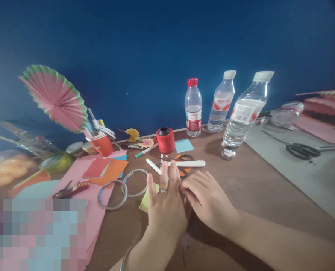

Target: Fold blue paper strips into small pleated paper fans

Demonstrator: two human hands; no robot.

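Left hand [165, 212] flat, open, on one yellow paper [144, 202]; right hand [208, 201] flat, touching it; three upright water bottles [193, 109], two tape rings [112, 194].

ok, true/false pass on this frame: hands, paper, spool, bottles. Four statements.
1. The left hand rests on the yellow paper. True.
2. The right hand holds scissors. False: the black scissors lie apart on the grey mat.
3. The red spool stands upright beyond the hands. True.
4. All three standing bottles have red caps. False: there is one red-capped bottle and two white-capped bottles.
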